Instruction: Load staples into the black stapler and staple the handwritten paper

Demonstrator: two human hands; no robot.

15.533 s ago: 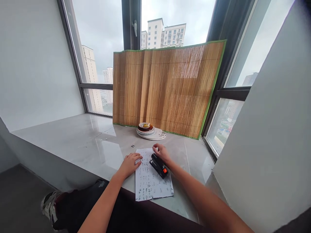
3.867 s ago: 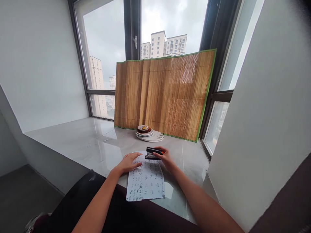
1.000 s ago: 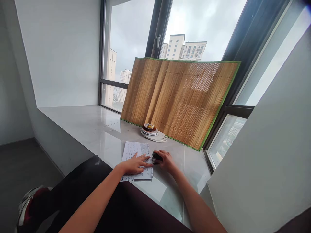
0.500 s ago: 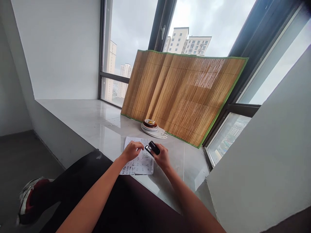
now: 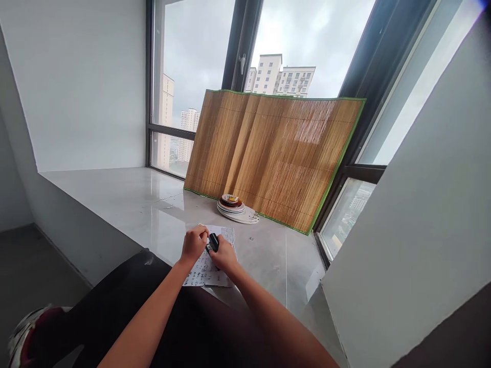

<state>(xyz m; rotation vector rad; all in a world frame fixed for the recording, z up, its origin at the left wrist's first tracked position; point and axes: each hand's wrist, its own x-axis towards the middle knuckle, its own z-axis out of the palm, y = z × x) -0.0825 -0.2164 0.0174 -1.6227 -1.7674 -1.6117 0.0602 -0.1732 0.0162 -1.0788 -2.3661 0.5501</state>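
My right hand [image 5: 225, 257] is wrapped round a small black stapler [image 5: 214, 242], which is tilted over the upper part of the handwritten sheets of paper [image 5: 203, 275]. Close to the stapler's front end, at the papers' upper left, my left hand [image 5: 195, 244] has its fingers bent and pressed together. What lies between those fingertips is hidden; whether they pinch the paper or touch the stapler I cannot tell. The papers lie on the glossy tiled sill [image 5: 264, 260], partly covered by both hands.
Beyond the papers stands a stack of plates [image 5: 230, 205] with small dishes on top. Behind it a bamboo mat [image 5: 268, 153] with green edging leans against the window. A wall [image 5: 399, 225] closes off the right side. My dark-clothed leg [image 5: 126, 276] is beside the sill.
My right hand has brought the stapler left and slightly down, close to my left hand. My left fingers have curled in. The view has shifted slightly.
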